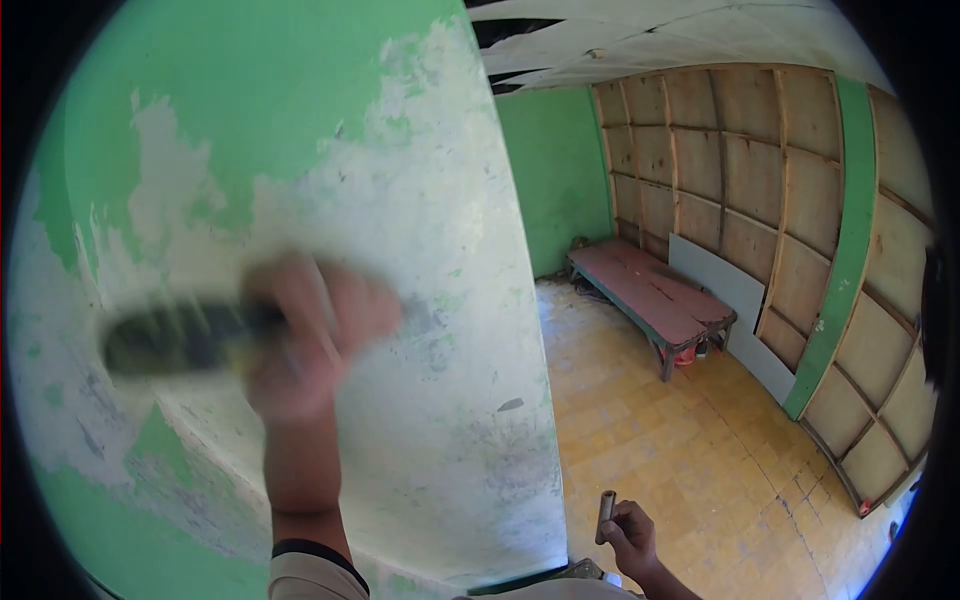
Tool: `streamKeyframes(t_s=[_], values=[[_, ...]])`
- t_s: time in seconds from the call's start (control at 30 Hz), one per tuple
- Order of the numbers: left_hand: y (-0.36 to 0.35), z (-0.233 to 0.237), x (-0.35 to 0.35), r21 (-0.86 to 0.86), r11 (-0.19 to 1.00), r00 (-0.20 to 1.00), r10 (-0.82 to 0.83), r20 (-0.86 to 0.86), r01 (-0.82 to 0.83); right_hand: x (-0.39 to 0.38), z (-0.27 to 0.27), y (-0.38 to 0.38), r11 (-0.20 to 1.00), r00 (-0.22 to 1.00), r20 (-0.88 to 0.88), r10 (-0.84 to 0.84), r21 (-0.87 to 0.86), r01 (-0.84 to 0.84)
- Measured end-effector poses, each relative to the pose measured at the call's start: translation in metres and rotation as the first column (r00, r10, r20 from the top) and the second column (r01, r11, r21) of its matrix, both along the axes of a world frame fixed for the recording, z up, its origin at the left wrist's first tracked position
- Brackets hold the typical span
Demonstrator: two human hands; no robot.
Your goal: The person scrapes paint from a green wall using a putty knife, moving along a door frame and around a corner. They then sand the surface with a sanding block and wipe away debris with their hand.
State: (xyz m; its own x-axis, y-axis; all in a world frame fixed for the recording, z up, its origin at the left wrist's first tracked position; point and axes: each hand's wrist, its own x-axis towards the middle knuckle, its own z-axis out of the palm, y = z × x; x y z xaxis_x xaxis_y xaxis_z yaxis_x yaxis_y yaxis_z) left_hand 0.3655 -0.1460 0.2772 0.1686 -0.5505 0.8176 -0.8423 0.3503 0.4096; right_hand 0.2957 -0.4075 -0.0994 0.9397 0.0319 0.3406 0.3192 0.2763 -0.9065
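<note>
My left hand [315,325], smeared by motion, is raised in front of the patchy green and white wall [440,250]. Its fingers are wrapped round a long dark tool with yellow-green parts [180,338], which points left; the blur hides its exact shape and whether it touches the wall. Low on the right, my right hand [632,535] is closed on a short grey-brown tube [606,517], held nearly upright with its open end up. Behind that hand lies the yellow tiled floor [660,440].
A low reddish bench [650,290] stands in the room beyond the wall's edge, with a red item [685,355] beneath it. A grey panel [717,280] leans on the wood-framed partition [750,190]. Some dark objects sit at the bottom centre.
</note>
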Motion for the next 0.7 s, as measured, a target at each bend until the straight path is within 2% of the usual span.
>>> streamKeyframes(t_s=[0.03,0.07,0.13,0.17,0.2,0.23,0.27,0.3,0.33,0.4,0.43,0.5,0.53,0.6,0.63,0.7], values=[[-0.001,-0.029,-0.006,-0.08,0.993,0.99,-0.096,-0.099,0.088,0.002,0.001,0.004,0.999,0.999,0.014,0.036,0.016,-0.036],[-0.001,-0.057,-0.018,-0.071,0.997,0.986,0.027,-0.162,-0.039,0.003,0.002,0.009,0.999,0.999,-0.004,0.051,0.005,-0.051],[0.012,-0.101,-0.037,0.252,0.963,0.936,0.176,-0.305,-0.098,0.008,0.007,0.017,0.99,0.991,0.017,0.131,-0.059,-0.13],[0.014,-0.126,-0.038,0.334,0.94,0.939,0.174,-0.296,-0.069,0.009,0.012,0.023,0.985,0.985,-0.009,0.17,-0.023,-0.17],[0.017,-0.153,-0.043,0.408,0.908,0.907,0.251,-0.339,-0.098,0.01,0.012,0.028,0.983,0.983,-0.015,0.182,-0.033,-0.182],[0.019,-0.186,-0.046,0.417,0.9,0.866,0.307,-0.395,-0.129,0.012,0.014,0.033,0.981,0.99,0.035,0.138,-0.145,-0.132],[0.025,-0.222,-0.055,0.508,0.832,0.738,0.485,-0.469,-0.224,0.017,0.015,0.037,0.964,0.99,0.095,0.103,-0.255,-0.076],[0.029,-0.254,-0.057,0.472,0.831,0.721,0.518,-0.46,-0.295,0.023,0.016,0.04,0.938,0.974,0.208,0.086,-0.347,-0.008],[0.03,-0.278,-0.065,0.457,0.832,0.711,0.526,-0.467,-0.316,0.026,0.017,0.046,0.931,0.971,0.21,0.111,-0.363,-0.028],[0.028,-0.313,-0.083,0.429,0.873,0.346,0.487,-0.802,-0.233,0.028,0.013,0.062,0.919,0.974,0.185,0.129,-0.392,-0.048],[0.026,-0.318,-0.091,0.402,0.872,0.322,0.479,-0.817,-0.279,0.031,0.012,0.071,0.906,0.956,0.234,0.175,-0.419,-0.063],[0.022,-0.327,-0.11,0.389,0.902,0.325,0.431,-0.842,-0.187,0.033,0.015,0.089,0.847,0.934,0.234,0.271,-0.519,-0.116],[0.023,-0.335,-0.115,0.362,0.9,0.298,0.424,-0.855,-0.244,0.033,0.017,0.098,0.812,0.92,0.234,0.315,-0.568,-0.133],[0.03,-0.354,-0.119,0.393,0.87,0.432,0.49,-0.757,-0.299,0.031,0.026,0.12,0.759,0.89,0.206,0.406,-0.619,-0.202],[0.032,-0.356,-0.123,0.344,0.869,0.481,0.486,-0.73,-0.356,0.029,0.029,0.13,0.735,0.884,0.191,0.427,-0.642,-0.217],[0.042,-0.361,-0.13,0.326,0.859,0.448,0.49,-0.748,-0.395,0.029,0.026,0.148,0.691,0.83,0.202,0.52,-0.671,-0.269]])
